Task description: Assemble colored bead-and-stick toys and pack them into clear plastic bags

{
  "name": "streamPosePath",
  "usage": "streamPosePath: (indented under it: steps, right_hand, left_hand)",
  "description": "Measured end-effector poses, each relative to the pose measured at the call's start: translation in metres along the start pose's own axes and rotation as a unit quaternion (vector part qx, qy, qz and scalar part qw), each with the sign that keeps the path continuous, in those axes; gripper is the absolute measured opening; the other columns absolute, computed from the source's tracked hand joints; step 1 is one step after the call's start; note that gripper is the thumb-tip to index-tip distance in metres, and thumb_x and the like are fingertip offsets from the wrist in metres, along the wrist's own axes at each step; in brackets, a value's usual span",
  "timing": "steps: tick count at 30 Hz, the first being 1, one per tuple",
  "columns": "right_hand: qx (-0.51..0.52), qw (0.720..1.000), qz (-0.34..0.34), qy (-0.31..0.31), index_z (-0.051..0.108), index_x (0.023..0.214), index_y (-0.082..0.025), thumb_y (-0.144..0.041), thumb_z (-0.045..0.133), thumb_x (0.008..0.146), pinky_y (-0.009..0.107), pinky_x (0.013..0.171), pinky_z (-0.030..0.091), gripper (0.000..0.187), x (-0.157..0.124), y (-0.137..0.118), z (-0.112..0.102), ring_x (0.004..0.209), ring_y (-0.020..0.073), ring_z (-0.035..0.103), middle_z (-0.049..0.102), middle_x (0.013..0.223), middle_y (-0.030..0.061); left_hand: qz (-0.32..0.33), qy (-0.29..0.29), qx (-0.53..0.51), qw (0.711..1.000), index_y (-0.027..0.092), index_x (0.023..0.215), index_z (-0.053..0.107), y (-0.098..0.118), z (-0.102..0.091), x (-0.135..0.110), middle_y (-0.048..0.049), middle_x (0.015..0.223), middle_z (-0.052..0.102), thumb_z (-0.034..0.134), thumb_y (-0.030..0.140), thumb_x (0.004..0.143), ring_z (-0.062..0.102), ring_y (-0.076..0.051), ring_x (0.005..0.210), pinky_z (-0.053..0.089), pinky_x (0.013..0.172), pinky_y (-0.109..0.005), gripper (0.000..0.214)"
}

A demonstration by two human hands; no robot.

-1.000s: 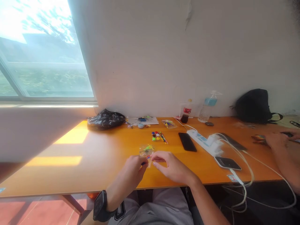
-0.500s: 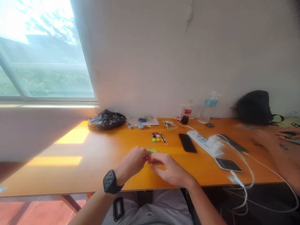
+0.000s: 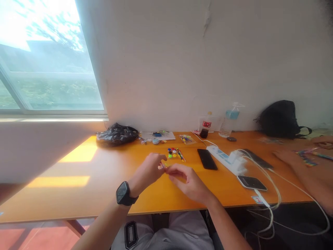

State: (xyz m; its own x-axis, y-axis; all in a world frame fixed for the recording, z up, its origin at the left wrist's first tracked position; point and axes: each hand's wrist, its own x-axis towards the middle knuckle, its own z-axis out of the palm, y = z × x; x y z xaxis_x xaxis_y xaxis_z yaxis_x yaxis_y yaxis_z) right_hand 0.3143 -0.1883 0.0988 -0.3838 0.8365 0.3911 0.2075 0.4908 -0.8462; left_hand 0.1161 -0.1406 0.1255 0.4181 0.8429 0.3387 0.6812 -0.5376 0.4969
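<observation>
- Light grey shorts [image 3: 131, 234] carry a black outlined character, a "0" or "D".
- The left hand [image 3: 147, 169] has moved farther over the surface [image 3: 104, 194]; its fingers are half curled beside the packet, their grip hidden.
- The small clear plastic packet with coloured pieces [image 3: 161, 166] sits between both hands, more covered than a second ago, so handling seems unfinished.
- The right hand [image 3: 189, 182] has bent fingers at the packet; I cannot tell if they grip.
- The clear bottle's red label [image 3: 207, 124] is unreadable.
</observation>
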Motion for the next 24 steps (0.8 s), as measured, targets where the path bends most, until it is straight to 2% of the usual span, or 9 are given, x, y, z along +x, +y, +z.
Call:
streamPosePath:
  steps: [4, 8, 12, 15, 17, 20, 24]
  right_hand:
    - [0.024, 0.999, -0.001, 0.024, 0.073, 0.115, -0.024, -0.032, 0.066, 0.097, 0.038, 0.104, 0.056, 0.020, 0.002, 0.004, 0.000, 0.110, 0.0220, 0.071, 0.075, 0.116, 0.0055]
    - [0.016, 0.998, -0.008, 0.065, 0.073, 0.109, -0.024, -0.036, 0.071, 0.094, 0.036, 0.098, 0.057, 0.019, 0.005, 0.008, -0.003, 0.102, 0.0211, 0.072, 0.075, 0.108, 0.0047]
    - [0.017, 0.994, -0.010, 0.104, 0.073, 0.099, -0.023, -0.038, 0.072, 0.094, 0.033, 0.091, 0.057, 0.016, 0.007, 0.013, -0.007, 0.096, 0.0198, 0.070, 0.074, 0.099, 0.0039]
    - [0.045, 0.988, -0.020, 0.148, 0.072, 0.094, -0.022, -0.039, 0.073, 0.093, 0.031, 0.088, 0.055, 0.016, 0.008, 0.016, -0.011, 0.092, 0.0189, 0.069, 0.072, 0.094, 0.0034]
    - [0.069, 0.982, -0.018, 0.174, 0.072, 0.092, -0.022, -0.039, 0.075, 0.090, 0.031, 0.086, 0.055, 0.018, 0.009, 0.017, -0.013, 0.091, 0.0189, 0.068, 0.070, 0.092, 0.0035]
    - [0.106, 0.976, 0.002, 0.191, 0.070, 0.090, -0.021, -0.041, 0.078, 0.088, 0.032, 0.083, 0.056, 0.021, 0.011, 0.018, -0.014, 0.086, 0.0185, 0.066, 0.069, 0.088, 0.0037]
    - [0.134, 0.959, 0.006, 0.251, 0.066, 0.103, -0.022, -0.044, 0.076, 0.088, 0.036, 0.085, 0.057, 0.029, 0.015, 0.022, -0.014, 0.088, 0.0196, 0.066, 0.068, 0.097, 0.0052]
  left_hand:
    - [0.030, -0.013, -0.023, 0.999, 0.019, 0.104, 0.078, -0.001, -0.007, 0.001, -0.0099, 0.093, 0.079, 0.069, 0.026, 0.086, 0.075, -0.023, 0.083, 0.057, 0.074, -0.030, 0.021]
    - [0.072, -0.052, -0.033, 0.996, 0.022, 0.109, 0.077, 0.003, -0.018, -0.002, -0.0086, 0.100, 0.080, 0.064, 0.030, 0.093, 0.075, -0.022, 0.087, 0.057, 0.076, -0.029, 0.023]
    - [0.093, -0.073, 0.000, 0.993, 0.026, 0.118, 0.074, 0.008, -0.026, -0.009, -0.0081, 0.113, 0.078, 0.054, 0.037, 0.102, 0.074, -0.024, 0.100, 0.056, 0.084, -0.032, 0.028]
    - [0.107, -0.069, -0.002, 0.992, 0.026, 0.124, 0.071, 0.006, -0.025, -0.012, -0.0075, 0.119, 0.077, 0.063, 0.046, 0.098, 0.073, -0.025, 0.105, 0.054, 0.091, -0.033, 0.034]
    - [0.130, -0.068, -0.013, 0.989, 0.027, 0.120, 0.072, 0.003, -0.021, -0.014, -0.0053, 0.117, 0.077, 0.071, 0.043, 0.093, 0.072, -0.024, 0.105, 0.053, 0.092, -0.032, 0.032]
    - [0.152, -0.059, -0.034, 0.986, 0.027, 0.103, 0.076, 0.003, -0.014, -0.016, -0.0021, 0.104, 0.078, 0.066, 0.029, 0.096, 0.072, -0.019, 0.097, 0.052, 0.087, -0.028, 0.012]
    - [0.113, -0.022, -0.053, 0.992, 0.025, 0.094, 0.077, 0.009, -0.008, -0.015, -0.0030, 0.094, 0.077, 0.057, 0.022, 0.099, 0.069, -0.017, 0.083, 0.050, 0.075, -0.025, 0.021]
